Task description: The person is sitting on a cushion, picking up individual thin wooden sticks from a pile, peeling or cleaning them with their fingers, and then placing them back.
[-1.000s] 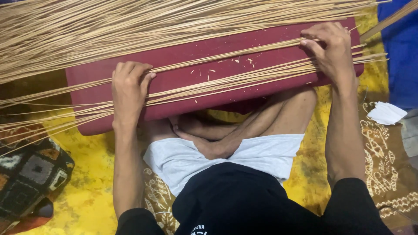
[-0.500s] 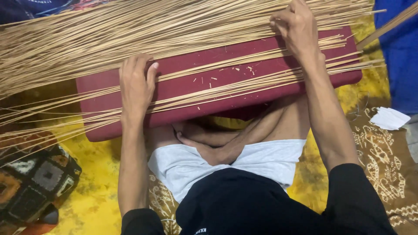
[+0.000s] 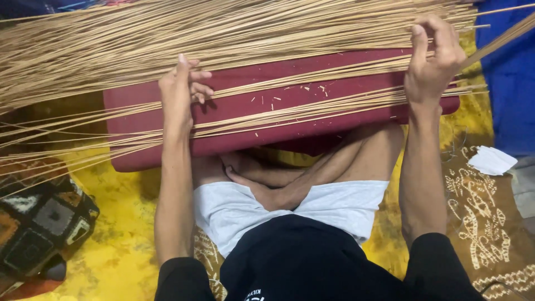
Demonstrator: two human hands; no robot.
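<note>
A dark red cushioned board (image 3: 312,78) lies across my crossed legs. Long thin tan sticks (image 3: 223,33) lie in a wide layer over its far side, and a thinner band of sticks (image 3: 290,114) runs along its near edge. My left hand (image 3: 181,92) rests on the board's left part, fingers bent and spread over the near band, holding nothing that I can see. My right hand (image 3: 432,58) is at the board's right end, its fingers curled around a few sticks of the far layer.
A yellow patterned cloth (image 3: 117,251) covers the floor. A dark patchwork cushion (image 3: 39,223) lies at the lower left. A white crumpled paper (image 3: 491,160) sits at the right, beside blue fabric (image 3: 510,78).
My right hand moved up from the near band to the far layer and closed on sticks. My left hand shifted a little farther onto the board.
</note>
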